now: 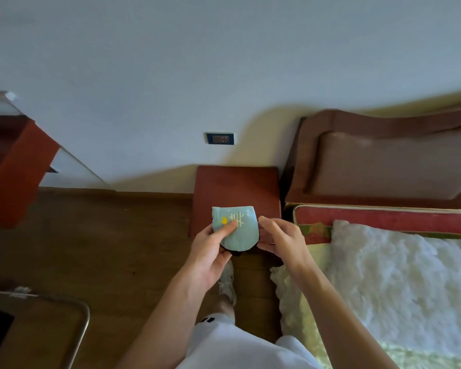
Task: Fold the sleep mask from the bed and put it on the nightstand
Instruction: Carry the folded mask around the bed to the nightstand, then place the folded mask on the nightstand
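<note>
The light blue sleep mask (240, 231), folded in half with a pale and yellow print facing up, is held in the air over the front edge of the reddish-brown nightstand (237, 187). My left hand (210, 251) grips it, thumb pressed on the print. My right hand (280, 238) pinches the mask's right edge, where a dark backing or strap shows beneath. The bed (383, 275) with a fluffy white blanket lies to the right.
A padded brown headboard (383, 161) stands against the wall right of the nightstand. A wall socket (220, 138) sits above it. A wooden floor (104, 249) spreads left, with a chair frame (64, 328) at the lower left and red-brown furniture (16, 166) at far left.
</note>
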Available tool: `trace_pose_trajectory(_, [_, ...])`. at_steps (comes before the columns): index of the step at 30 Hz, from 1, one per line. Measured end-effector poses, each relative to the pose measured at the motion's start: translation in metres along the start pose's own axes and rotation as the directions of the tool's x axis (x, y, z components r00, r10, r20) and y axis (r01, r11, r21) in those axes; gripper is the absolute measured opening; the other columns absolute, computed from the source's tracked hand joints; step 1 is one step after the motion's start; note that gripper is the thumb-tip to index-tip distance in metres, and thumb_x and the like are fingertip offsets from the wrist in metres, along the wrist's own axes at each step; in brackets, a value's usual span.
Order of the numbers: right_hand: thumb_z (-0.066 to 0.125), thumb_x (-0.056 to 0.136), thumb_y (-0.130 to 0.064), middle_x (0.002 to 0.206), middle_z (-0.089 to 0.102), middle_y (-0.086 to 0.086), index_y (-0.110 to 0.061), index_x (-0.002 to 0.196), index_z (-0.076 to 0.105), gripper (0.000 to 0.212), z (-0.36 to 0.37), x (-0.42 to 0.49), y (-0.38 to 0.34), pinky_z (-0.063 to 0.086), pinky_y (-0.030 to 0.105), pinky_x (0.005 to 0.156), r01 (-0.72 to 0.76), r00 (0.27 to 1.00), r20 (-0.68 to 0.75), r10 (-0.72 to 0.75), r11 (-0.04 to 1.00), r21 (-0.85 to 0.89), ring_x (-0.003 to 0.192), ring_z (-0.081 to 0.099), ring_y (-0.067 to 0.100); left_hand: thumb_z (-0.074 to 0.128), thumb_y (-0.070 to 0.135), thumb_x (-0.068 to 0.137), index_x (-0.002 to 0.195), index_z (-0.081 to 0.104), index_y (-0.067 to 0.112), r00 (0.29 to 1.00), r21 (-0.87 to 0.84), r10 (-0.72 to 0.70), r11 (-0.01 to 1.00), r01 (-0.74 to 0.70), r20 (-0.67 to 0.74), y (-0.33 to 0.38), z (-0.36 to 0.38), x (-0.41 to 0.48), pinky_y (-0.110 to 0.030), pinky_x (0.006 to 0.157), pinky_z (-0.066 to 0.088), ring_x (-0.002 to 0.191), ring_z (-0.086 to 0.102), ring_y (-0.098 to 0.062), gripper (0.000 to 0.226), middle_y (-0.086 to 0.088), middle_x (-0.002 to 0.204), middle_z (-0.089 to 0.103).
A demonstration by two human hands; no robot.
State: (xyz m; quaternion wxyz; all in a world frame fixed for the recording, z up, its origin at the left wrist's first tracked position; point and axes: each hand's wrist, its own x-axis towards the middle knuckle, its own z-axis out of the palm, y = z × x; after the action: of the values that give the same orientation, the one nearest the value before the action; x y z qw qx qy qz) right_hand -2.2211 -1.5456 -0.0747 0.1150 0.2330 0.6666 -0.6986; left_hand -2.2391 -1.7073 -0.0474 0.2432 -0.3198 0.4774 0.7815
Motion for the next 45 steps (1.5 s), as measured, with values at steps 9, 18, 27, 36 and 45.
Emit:
trace_pose_trajectory(9, [0.065, 0.082, -0.053, 0.086, 0.08, 0.006, -0.021, 0.093, 0.078, 0.036, 0.041, 0.129, -0.062, 0.063, 0.045, 0.084, 0.015, 0.994, -0.108, -0.031, 0.99, -0.14, 0.085, 0.077, 0.018, 0.072, 0.009, 0.083, 0.111, 0.067, 0.009, 0.996, 0.03, -0.047, 0.999, 0.044, 0.082, 0.111, 0.024, 0.122, -0.036, 0.077, 0.058, 0.104, 0.07, -0.029, 0.028, -0.015, 0.109, 0.074])
trace_pose_trajectory(18, [0.063, 0.076, -0.059, 0.088, 0.079, 0.01, -0.022, 0.093, 0.078, 0.044, 0.056, 0.2, -0.087, 0.063, 0.045, 0.086, -0.027, 0.988, -0.157, 0.008, 0.993, -0.115, 0.088, 0.076, 0.025, 0.072, 0.012, 0.083, 0.123, 0.063, 0.008, 0.988, 0.073, -0.095, 0.994, 0.087, 0.124, 0.165, 0.04, 0.195, -0.034, 0.075, 0.06, 0.109, 0.067, -0.029, 0.041, -0.016, 0.118, 0.071])
trace_pose_trajectory(27, [0.065, 0.082, -0.054, 0.089, 0.08, 0.007, -0.019, 0.098, 0.078, 0.041, 0.053, 0.234, -0.073, 0.064, 0.039, 0.083, -0.079, 0.987, -0.15, 0.062, 0.99, -0.113, 0.087, 0.077, 0.019, 0.069, 0.011, 0.087, 0.117, 0.064, 0.01, 0.989, 0.033, -0.108, 0.994, 0.105, 0.103, 0.161, 0.044, 0.229, -0.039, 0.086, 0.059, 0.109, 0.068, -0.028, 0.031, -0.015, 0.117, 0.071])
trace_pose_trajectory(36, [0.068, 0.086, -0.042, 0.086, 0.079, 0.004, -0.024, 0.092, 0.075, 0.021, 0.039, 0.289, -0.021, 0.064, 0.039, 0.079, -0.161, 0.983, -0.125, 0.136, 0.963, -0.216, 0.083, 0.077, 0.018, 0.071, 0.011, 0.084, 0.116, 0.066, 0.011, 0.995, -0.01, -0.097, 0.995, 0.098, 0.02, 0.113, 0.042, 0.293, -0.04, 0.085, 0.058, 0.104, 0.071, -0.026, 0.032, -0.013, 0.115, 0.073])
trace_pose_trajectory(45, [0.07, 0.088, -0.039, 0.091, 0.073, -0.014, -0.025, 0.101, 0.072, 0.02, 0.017, 0.356, 0.102, 0.057, 0.017, 0.076, -0.166, 0.984, -0.132, 0.12, 0.889, -0.427, 0.087, 0.071, 0.004, 0.069, 0.009, 0.085, 0.115, 0.067, 0.006, 0.988, -0.014, -0.136, 0.991, 0.135, -0.075, -0.001, 0.012, 0.402, -0.034, 0.08, 0.059, 0.102, 0.072, -0.026, 0.03, -0.015, 0.112, 0.075])
